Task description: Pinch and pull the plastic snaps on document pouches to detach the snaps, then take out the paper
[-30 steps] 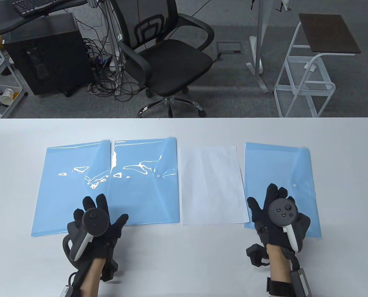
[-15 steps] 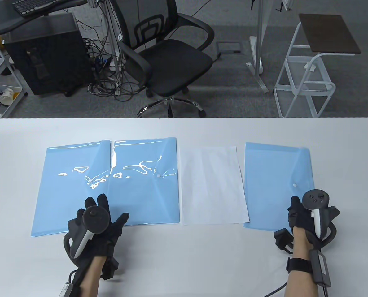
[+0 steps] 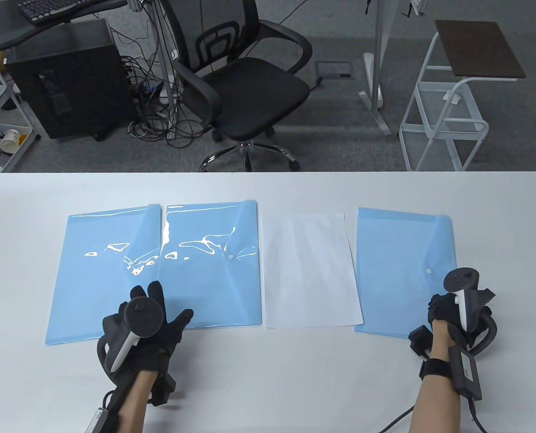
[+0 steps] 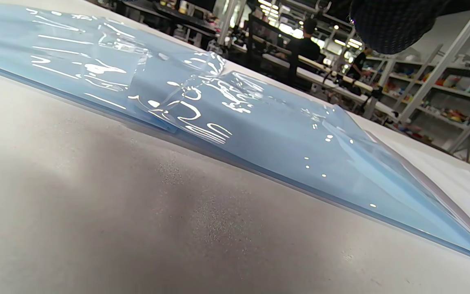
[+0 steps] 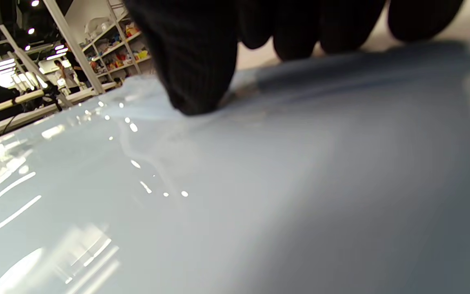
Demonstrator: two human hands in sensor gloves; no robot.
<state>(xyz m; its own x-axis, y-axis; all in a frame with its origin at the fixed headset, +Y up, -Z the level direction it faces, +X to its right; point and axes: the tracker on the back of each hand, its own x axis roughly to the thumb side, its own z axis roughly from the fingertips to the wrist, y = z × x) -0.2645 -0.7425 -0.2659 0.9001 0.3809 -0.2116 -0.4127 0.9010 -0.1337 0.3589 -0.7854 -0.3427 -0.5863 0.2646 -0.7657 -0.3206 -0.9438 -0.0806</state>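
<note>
Three blue document pouches lie in a row on the white table. The left pouch point(image 3: 92, 279) is partly overlapped by the middle pouch point(image 3: 209, 279), whose white snap point(image 3: 231, 255) shows. A white paper sheet point(image 3: 311, 270) lies between the middle and right pouch point(image 3: 399, 270), whose snap point(image 3: 429, 271) looks closed. My left hand point(image 3: 153, 311) rests flat, fingers spread, on the near edge where the two left pouches point(image 4: 259, 134) overlap. My right hand point(image 3: 444, 311) is turned on its side at the right pouch's near right corner. Its thumb point(image 5: 194, 61) presses the pouch point(image 5: 218, 196), the other fingers curled at its edge.
An office chair point(image 3: 245, 81), a computer tower point(image 3: 65, 76) with cables and a white side table point(image 3: 457, 90) stand on the floor beyond the table's far edge. Bare table top point(image 3: 286, 374) lies between my two arms.
My right hand slid from the right pouch's near left part to its near right corner and rolled onto its side, fingers curling. My left hand crept slightly forward and right.
</note>
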